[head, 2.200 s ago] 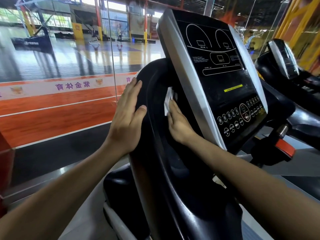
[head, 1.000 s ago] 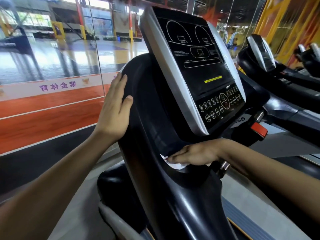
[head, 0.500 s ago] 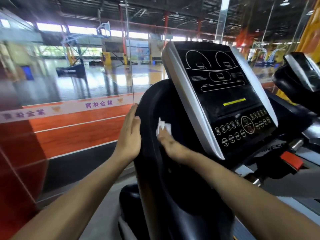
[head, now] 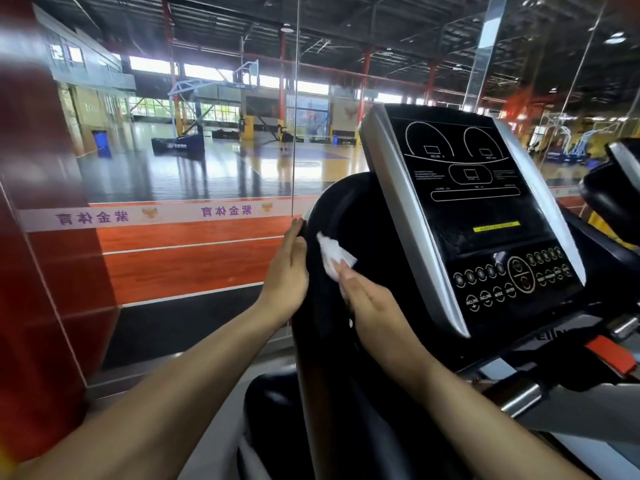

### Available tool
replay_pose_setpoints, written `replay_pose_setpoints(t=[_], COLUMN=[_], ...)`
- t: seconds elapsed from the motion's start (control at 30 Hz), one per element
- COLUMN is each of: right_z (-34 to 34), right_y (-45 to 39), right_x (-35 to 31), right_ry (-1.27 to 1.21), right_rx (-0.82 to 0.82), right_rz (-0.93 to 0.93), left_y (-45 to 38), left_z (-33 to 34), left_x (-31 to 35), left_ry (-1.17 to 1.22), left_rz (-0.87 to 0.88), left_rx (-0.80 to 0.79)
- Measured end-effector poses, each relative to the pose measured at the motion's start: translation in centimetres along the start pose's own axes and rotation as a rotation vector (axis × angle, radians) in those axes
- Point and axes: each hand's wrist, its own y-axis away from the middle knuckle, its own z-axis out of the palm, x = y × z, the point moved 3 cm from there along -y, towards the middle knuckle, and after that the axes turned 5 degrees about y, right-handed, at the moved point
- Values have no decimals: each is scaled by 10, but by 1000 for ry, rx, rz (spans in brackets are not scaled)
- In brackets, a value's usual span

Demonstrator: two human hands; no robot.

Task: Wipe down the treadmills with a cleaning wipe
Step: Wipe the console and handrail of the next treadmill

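White cleaning wipe point(head: 333, 255), crumpled, lies under the right hand point(head: 372, 306), whose straight fingers point(head: 347, 277) press it on the treadmill point(head: 346, 393) console's black left shroud, higher than a second ago. Left hand point(head: 287, 275) rests flat, fingers relaxed, on the shroud's outer edge.

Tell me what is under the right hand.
The right hand presses a white wipe against the treadmill's black housing. The wipe's upper part shows past the fingertips; the rest is hidden beneath the hand.
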Motion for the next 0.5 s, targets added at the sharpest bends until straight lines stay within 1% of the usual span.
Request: replay_pose_setpoints(t=[0.03,0.1,0.2,0.27,0.37,0.43,0.5], right_z=[0,3,11,15,26,35,40], right_y=[10,18,21,20,5,-20,-52], right_x=[-3,-7,-12,-20,-32,-35,-35], right_ry=[107,310,396,424,512,624,747], right_rx=[-5,39,185,224,133,61,51], right_rz=[-54,-121,-89,-67,0,52,93], left_y=[0,0,-2,-5,-9,-11,-13], left_z=[-1,-5,-15,-22,-31,-36,-38], left_x=[0,-3,-9,-14,-19,-21,-23], left_ry=[3,0,-6,-20,-18,-15,-36], left_rz=[5,-8,44,72,120,146,198], left_rx=[-9,-38,-145,-213,-290,-328,-359])
